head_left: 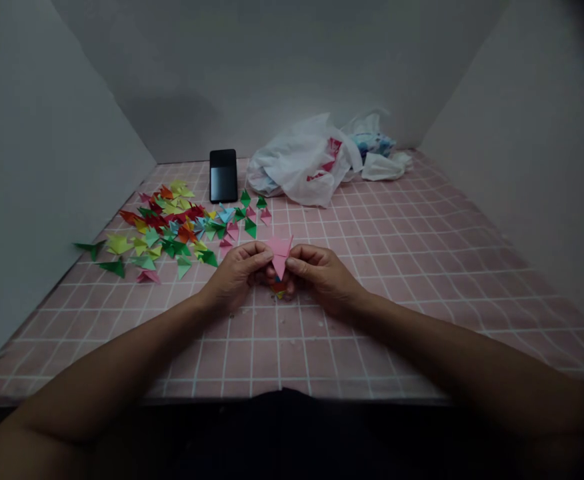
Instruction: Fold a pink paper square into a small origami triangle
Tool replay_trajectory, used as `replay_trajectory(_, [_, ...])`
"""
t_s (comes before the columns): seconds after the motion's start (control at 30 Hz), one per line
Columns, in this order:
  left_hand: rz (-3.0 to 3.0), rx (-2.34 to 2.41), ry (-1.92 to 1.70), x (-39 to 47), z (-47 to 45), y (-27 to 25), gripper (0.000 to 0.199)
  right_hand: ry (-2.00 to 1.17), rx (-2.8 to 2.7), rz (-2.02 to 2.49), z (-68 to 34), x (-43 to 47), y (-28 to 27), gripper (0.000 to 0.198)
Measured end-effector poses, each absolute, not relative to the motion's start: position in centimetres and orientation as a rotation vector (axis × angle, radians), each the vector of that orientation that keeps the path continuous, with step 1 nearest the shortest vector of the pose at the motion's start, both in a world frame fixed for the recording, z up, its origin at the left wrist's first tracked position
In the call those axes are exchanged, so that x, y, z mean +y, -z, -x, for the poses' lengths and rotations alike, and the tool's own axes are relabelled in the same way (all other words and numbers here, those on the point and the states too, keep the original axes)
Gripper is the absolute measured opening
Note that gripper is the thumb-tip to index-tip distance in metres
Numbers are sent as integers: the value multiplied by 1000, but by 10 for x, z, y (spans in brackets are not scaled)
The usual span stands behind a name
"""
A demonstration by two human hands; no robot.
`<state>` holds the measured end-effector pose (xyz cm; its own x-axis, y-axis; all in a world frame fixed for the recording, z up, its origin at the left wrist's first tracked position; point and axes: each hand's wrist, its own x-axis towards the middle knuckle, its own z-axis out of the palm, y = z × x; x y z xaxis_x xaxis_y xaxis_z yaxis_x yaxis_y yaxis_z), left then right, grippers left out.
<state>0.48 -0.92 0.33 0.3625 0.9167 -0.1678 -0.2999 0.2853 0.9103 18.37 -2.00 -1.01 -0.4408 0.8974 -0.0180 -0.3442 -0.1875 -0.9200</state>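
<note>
Gridded tablecloth (412, 267), pink folded paper (279, 255), tapering to points

A cloth-covered table (422, 267), pink with white grid lines, is carrying dozens of folded paper pieces (175, 247) in red, orange, yellow, green, pale blue and pink, which are crowding together on its left side. A black phone (223, 180) is resting just behind the colorful spread, while a white plastic bag (297, 160) with red markings is slumping at the rear, near a blue-patterned bundle (372, 144) and a crumpled white wad (385, 167). Small pale flecks (292, 343) are dotting the fabric toward the front edge.
</note>
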Motion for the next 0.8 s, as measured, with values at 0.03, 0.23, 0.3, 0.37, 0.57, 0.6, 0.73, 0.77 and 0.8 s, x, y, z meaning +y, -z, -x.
replay_trajectory(0.03, [-924, 808, -941, -10, -5, -3, 24, -1770, -1148, 741, -184, -20, 10, 25])
replay_trajectory(0.23, [-936, 772, -936, -10, -4, -2, 23, -1812, -1118, 731, -184, -18, 12, 23])
replay_trajectory(0.3, [-934, 765, -933, -11, -4, -2, 23, -1826, -1117, 724, -184, -18, 13, 24])
replay_trajectory(0.37, [-925, 765, -931, -12, -4, -1, 23, -1840, -1123, 715, -184, -18, 13, 24])
replay_trajectory(0.57, [-880, 752, -914, -13, -5, 0, 23, -1853, -1130, 698, -183, -19, 12, 28])
replay_trajectory(0.6, [-874, 749, -910, -13, -5, 0, 23, -1857, -1130, 695, -183, -19, 11, 28])
replay_trajectory(0.73, [-860, 718, -869, -12, -5, 2, 23, -1870, -1134, 687, -183, -19, 11, 27])
replay_trajectory(0.77, [-862, 712, -859, -11, -5, 3, 24, -1872, -1137, 688, -183, -19, 10, 26])
replay_trajectory(0.8, [-864, 711, -856, -11, -4, 3, 24, -1873, -1139, 688, -183, -19, 10, 26])
